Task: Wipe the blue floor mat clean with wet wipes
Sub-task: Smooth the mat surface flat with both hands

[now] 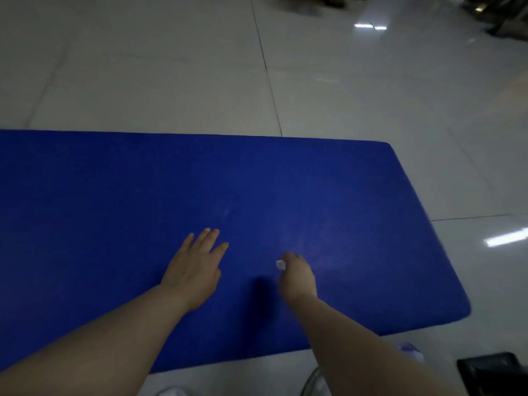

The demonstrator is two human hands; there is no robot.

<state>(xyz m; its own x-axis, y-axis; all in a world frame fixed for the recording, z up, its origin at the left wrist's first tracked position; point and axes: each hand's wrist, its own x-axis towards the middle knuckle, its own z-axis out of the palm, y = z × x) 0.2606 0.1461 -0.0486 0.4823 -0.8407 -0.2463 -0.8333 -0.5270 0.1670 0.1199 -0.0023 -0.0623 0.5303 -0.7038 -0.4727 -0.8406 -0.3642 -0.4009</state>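
Note:
The blue floor mat point(143, 195) lies flat on pale floor tiles and fills the middle of the view; its right end shows two rounded corners. My left hand point(194, 267) rests flat on the mat with straight, spread fingers. To its right, my right hand point(297, 277) is curled over the mat and grips a wet wipe point(280, 264); only a small white corner of it sticks out by the fingers. Faint lighter smears show on the mat around the right hand.
Glossy white floor tiles point(171, 81) surround the mat. A black object point(491, 372) sits at the bottom right corner, with a white packet-like thing point(410, 350) beside my right forearm. Dark furniture point(500, 15) stands at the far top right.

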